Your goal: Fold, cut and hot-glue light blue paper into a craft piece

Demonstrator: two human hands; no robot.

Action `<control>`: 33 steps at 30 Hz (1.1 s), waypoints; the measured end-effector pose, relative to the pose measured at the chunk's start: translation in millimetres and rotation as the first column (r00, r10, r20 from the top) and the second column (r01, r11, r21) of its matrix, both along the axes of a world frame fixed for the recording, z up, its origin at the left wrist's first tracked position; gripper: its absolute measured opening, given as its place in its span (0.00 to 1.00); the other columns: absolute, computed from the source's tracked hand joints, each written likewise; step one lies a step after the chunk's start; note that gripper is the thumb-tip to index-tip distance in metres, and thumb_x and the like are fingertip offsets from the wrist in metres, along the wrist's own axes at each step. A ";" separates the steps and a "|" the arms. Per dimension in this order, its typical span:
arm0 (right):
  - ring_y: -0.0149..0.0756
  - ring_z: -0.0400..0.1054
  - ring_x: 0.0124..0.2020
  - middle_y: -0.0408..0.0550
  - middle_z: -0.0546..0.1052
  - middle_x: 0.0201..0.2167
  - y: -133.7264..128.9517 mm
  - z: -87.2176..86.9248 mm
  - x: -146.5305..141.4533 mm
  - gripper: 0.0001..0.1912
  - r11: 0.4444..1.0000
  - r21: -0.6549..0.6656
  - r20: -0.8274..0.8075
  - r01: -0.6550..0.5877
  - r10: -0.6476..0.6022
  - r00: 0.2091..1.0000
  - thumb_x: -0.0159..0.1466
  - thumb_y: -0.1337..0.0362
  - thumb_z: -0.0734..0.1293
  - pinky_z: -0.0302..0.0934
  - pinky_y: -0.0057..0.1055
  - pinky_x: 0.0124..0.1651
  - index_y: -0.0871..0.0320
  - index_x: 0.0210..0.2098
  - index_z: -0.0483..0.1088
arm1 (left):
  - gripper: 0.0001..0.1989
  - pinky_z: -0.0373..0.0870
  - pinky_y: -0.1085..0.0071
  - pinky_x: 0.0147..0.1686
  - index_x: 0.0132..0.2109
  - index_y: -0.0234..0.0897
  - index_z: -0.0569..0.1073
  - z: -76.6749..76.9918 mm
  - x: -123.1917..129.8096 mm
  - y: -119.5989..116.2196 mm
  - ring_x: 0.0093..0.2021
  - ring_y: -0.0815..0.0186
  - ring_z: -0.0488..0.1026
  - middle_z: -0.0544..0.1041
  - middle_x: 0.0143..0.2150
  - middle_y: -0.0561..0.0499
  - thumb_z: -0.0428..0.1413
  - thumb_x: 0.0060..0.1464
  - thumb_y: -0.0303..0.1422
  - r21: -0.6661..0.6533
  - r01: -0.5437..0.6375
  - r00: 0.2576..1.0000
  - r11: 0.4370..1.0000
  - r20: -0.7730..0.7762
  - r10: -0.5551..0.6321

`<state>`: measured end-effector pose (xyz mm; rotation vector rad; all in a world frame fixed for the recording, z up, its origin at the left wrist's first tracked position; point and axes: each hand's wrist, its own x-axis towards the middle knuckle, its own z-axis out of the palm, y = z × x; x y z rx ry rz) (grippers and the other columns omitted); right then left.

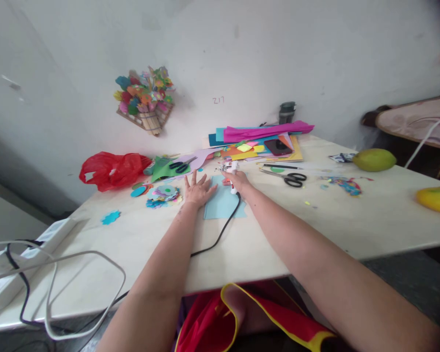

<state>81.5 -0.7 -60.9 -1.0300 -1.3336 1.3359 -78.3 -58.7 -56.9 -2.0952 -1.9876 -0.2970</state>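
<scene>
My right hand (241,182) is closed around a white hot glue gun (231,168), whose black cord (223,230) runs down across the table. Beneath the gun lies a light blue sheet (220,208) of paper or foam. My left hand (198,190) rests with fingers spread, partly on the table and at the sheet's left edge. Left of that hand is a pile of cut-out flower shapes (165,193). Black-handled scissors (181,166) lie on green and lilac sheets just behind it. A second pair of scissors (293,180) lies right of my right hand.
At the back are a stack of coloured sheets (267,132), a phone (278,146) and a dark cup (287,112). A red plastic bag (113,168) sits back left. A power strip (55,232) with looped cables occupies the left edge. A green mango-like fruit (374,160) stands right.
</scene>
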 end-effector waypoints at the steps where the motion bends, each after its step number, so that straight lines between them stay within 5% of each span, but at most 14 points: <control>1: 0.33 0.71 0.23 0.48 0.75 0.22 -0.7 0.7 0.1 0.15 1.000 0.001 0.006 0.002 -0.002 1.000 0.54 0.56 0.67 0.64 0.24 0.25 0.63 0.33 0.69 | 0.26 0.21 0.46 0.57 0.54 0.50 0.66 0.7 1.3 -0.9 0.65 0.55 0.31 0.57 0.62 0.57 0.37 0.54 0.51 -0.002 0.008 1.000 1.000 -0.017 -0.008; 13: 0.34 0.72 0.25 0.48 0.75 0.23 2.2 -4.6 -0.8 0.16 1.000 0.020 0.023 0.010 -0.010 1.000 0.54 0.55 0.67 0.64 0.24 0.25 0.62 0.33 0.70 | 0.27 0.21 0.49 0.59 0.50 0.47 0.70 -0.7 8.9 -2.8 0.65 0.55 0.32 0.55 0.63 0.55 0.38 0.53 0.52 0.052 0.046 0.991 0.998 -0.125 -0.039; 20: 0.33 0.72 0.25 0.48 0.76 0.24 4.1 -6.7 -0.1 0.17 0.999 0.046 0.056 0.015 -0.018 0.998 0.54 0.54 0.66 0.64 0.23 0.26 0.62 0.34 0.70 | 0.26 0.32 0.46 0.59 0.62 0.46 0.52 -3.4 -1.5 -1.7 0.65 0.57 0.29 0.47 0.66 0.55 0.32 0.59 0.43 0.024 -0.101 0.989 0.995 0.106 0.098; 26: 0.32 0.72 0.25 0.49 0.76 0.26 8.7 -7.6 -2.9 0.19 0.997 0.075 0.116 0.034 -0.043 0.992 0.55 0.51 0.65 0.63 0.23 0.25 0.62 0.35 0.69 | 0.21 0.27 0.40 0.56 0.53 0.54 0.66 -0.1 -18.1 -3.6 0.65 0.53 0.31 0.56 0.62 0.58 0.38 0.57 0.46 -0.041 -0.088 0.981 0.995 0.170 0.094; 33: 0.33 0.72 0.29 0.52 0.77 0.30 15.4 -8.3 -6.7 0.21 0.992 0.112 0.151 0.057 -0.074 0.986 0.54 0.49 0.65 0.63 0.22 0.25 0.63 0.35 0.70 | 0.24 0.25 0.41 0.56 0.55 0.54 0.64 2.4 -9.8 -7.9 0.65 0.53 0.29 0.52 0.64 0.59 0.38 0.55 0.50 -0.101 -0.018 0.995 0.995 0.100 0.029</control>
